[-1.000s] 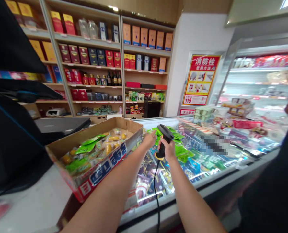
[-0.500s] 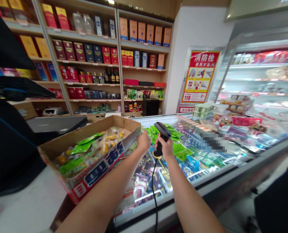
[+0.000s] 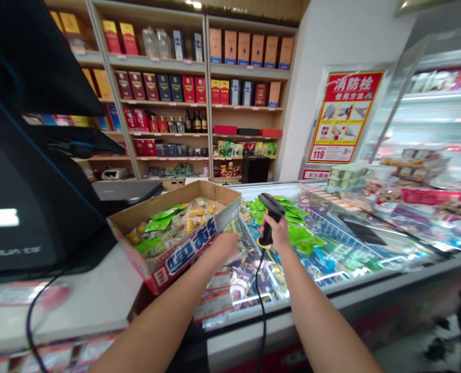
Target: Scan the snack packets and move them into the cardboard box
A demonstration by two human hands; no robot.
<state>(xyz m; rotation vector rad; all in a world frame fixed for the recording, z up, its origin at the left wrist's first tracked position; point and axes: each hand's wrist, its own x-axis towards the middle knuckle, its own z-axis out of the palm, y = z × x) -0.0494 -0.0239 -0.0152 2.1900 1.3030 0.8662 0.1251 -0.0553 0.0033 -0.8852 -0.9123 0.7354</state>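
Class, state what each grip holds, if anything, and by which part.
The right grip holds the scanner by its handle; the left grip is too blurred to tell.

The red wall poster (image 3: 346, 116) reads "消防栓" above "119".

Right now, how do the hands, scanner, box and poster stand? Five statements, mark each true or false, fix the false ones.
1. The right hand holds the black scanner. True.
2. The left hand also grips it. False: the left hand is apart from it, nearer the cardboard box.
3. A cable hangs from the scanner's handle. True.
4. The box is closed. False: its top is open, showing green packets and yellow items.
5. The red-and-yellow poster is right of the shelves in the picture. True.
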